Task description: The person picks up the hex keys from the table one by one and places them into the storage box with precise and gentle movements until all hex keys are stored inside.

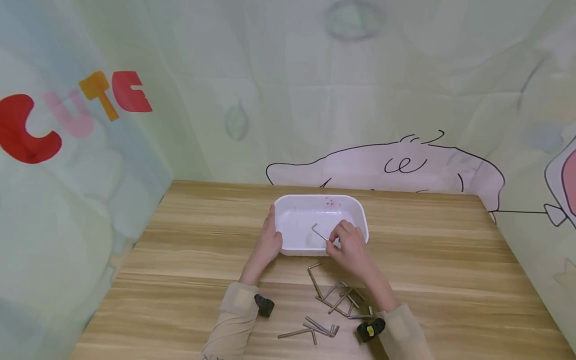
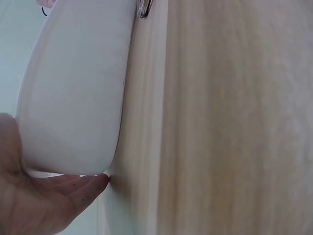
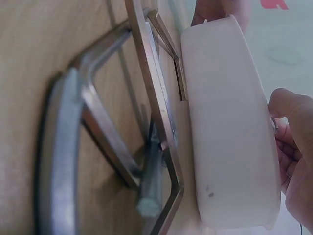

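Note:
A white plastic tray point(image 1: 321, 252) stands near the middle of the wooden table. At its left end my left hand point(image 1: 268, 241) holds the wall, fingers along the outside and thumb near the rim; in the left wrist view that hand point(image 2: 46, 198) lies against the tray's end. Over the tray's front right part, my right hand point(image 1: 351, 247) pinches the long arm of a thin hex key point(image 1: 320, 233), its short bent end pointing up over the tray floor. Most of that key is hidden behind the tray wall in the right wrist view.
Several loose hex keys point(image 1: 339, 307) lie crossed in a pile before the tray, beneath my right forearm. A smaller group point(image 1: 315, 327) lies nearer me. Red specks mark the tray's back wall. A printed cloth point(image 1: 288, 100) hangs behind the table point(image 1: 198, 240).

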Motion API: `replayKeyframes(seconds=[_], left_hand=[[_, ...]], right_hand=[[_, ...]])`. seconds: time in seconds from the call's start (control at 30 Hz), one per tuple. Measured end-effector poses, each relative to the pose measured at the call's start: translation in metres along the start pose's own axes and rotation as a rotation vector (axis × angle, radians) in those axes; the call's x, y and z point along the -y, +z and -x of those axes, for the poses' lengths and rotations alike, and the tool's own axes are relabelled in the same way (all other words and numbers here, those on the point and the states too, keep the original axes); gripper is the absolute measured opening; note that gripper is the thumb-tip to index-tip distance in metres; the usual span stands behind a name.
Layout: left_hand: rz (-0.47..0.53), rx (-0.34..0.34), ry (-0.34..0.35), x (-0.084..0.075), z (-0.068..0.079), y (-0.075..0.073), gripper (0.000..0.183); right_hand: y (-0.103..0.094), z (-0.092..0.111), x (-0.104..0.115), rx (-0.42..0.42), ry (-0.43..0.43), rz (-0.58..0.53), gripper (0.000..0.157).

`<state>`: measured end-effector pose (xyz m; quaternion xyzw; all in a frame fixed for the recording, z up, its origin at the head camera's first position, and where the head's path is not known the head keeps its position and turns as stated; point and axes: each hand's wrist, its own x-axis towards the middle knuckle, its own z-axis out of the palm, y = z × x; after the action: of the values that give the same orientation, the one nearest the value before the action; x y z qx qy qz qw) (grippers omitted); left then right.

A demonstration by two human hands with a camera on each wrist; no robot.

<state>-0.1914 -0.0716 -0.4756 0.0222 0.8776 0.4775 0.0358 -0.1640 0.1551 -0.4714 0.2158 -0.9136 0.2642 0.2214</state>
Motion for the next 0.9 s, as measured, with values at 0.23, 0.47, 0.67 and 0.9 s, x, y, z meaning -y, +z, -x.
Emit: replayKeyframes(seconds=[0.23,0.47,0.67,0.9], left_hand=[[-0.001,0.006,0.001,0.003,-0.002,0.0,0.073],[-0.004,0.006,-0.008,0.003,-0.003,0.001,0.073],[0.002,0.008,-0.014,0.002,-0.003,0.001,0.073],[0.004,0.011,-0.006,0.003,-0.002,0.001,0.074]], right_hand=[[0.001,-0.009,-0.002,0.066,0.072,-0.039,0.013],[0.002,-0.016,-0.004,0.153,0.131,-0.039,0.01],[0.005,-0.024,-0.008,0.195,0.129,-0.028,0.008],[0.009,-0.036,-0.012,0.25,0.133,0.018,0.008]])
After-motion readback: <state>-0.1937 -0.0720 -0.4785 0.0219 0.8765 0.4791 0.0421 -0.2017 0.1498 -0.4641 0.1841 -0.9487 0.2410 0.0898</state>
